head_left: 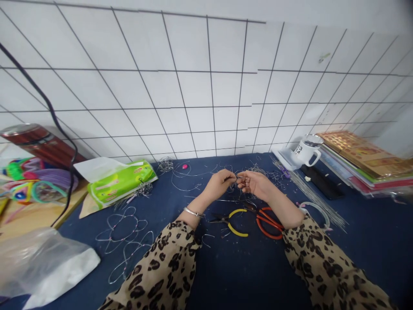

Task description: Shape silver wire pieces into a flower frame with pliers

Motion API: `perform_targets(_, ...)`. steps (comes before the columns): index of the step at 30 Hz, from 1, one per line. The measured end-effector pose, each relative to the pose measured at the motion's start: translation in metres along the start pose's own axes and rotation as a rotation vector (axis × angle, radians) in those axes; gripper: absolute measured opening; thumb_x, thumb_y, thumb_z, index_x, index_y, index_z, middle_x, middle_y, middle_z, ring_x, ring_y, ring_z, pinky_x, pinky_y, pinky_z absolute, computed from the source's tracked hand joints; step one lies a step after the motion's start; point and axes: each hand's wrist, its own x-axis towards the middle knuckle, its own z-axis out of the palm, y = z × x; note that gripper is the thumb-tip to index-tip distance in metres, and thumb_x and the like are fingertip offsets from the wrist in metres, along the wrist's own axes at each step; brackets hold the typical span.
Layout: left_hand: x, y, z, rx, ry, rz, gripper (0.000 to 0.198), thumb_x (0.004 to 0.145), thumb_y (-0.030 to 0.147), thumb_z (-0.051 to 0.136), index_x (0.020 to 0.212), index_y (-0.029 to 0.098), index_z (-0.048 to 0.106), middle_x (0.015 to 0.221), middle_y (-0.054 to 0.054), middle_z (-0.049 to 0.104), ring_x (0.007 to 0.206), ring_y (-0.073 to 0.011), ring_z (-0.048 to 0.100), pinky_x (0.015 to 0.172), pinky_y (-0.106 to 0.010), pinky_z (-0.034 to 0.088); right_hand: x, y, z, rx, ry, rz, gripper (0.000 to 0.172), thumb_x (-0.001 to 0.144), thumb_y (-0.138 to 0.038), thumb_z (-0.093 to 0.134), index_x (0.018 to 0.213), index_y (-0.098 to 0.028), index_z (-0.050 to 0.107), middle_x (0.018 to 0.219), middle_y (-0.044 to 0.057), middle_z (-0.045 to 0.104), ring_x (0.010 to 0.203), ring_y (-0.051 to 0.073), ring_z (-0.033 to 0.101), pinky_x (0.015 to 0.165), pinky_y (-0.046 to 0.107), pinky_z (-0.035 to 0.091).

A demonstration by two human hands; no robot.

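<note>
Over the blue cloth [245,267] my left hand [219,183] and my right hand [253,183] meet, both pinched on a thin silver wire piece [236,177] held between the fingertips. Both arms wear leopard-print sleeves, and a silver bangle [193,212] sits on my left wrist. Just below the hands lie yellow-handled pliers [234,220] and orange-handled pliers [267,221]. Loose wire scraps lie scattered around the hands.
Bent wire loops [124,237] lie at the left. A green tissue pack [121,181], a clear plastic bag [41,262], a red flask [38,144] and coloured rings [29,183] stand further left. At right are a white mug [308,150], straight wire rods [318,198] and stacked gold sheets [361,159].
</note>
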Motion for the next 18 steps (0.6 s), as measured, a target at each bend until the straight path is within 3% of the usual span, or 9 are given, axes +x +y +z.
perform_targets(4,0.001,0.0,-0.008,0.02,0.011,-0.056,0.013,0.078,0.022,0.052,0.079,0.019,0.065,0.076,-0.002,0.06,0.074,-0.0161,0.053,0.069,-0.026,0.04,-0.001,0.0,-0.003,-0.025,-0.02,-0.027,0.024,0.079,-0.033,0.057,0.096,-0.016,0.06,0.087,0.008,0.064,0.073,0.015,0.061,0.058,0.026,0.048)
perform_targets(9,0.002,-0.003,-0.013,0.041,-0.013,-0.11,0.015,0.08,0.026,0.049,0.08,0.018,0.063,0.064,0.001,0.055,0.061,-0.0128,0.049,0.06,-0.024,0.038,-0.001,0.002,-0.007,-0.064,0.018,-0.054,0.022,0.069,-0.024,0.067,0.089,-0.016,0.061,0.076,0.003,0.062,0.063,0.012,0.057,0.056,0.025,0.046)
perform_targets(18,0.001,0.0,-0.01,0.036,-0.044,-0.137,0.014,0.078,0.025,0.052,0.076,0.018,0.063,0.066,0.001,0.057,0.064,-0.0129,0.049,0.061,-0.023,0.038,-0.006,-0.005,0.007,-0.259,0.092,-0.135,0.031,0.077,-0.042,0.057,0.095,-0.017,0.062,0.08,0.005,0.062,0.066,0.013,0.057,0.055,0.025,0.044)
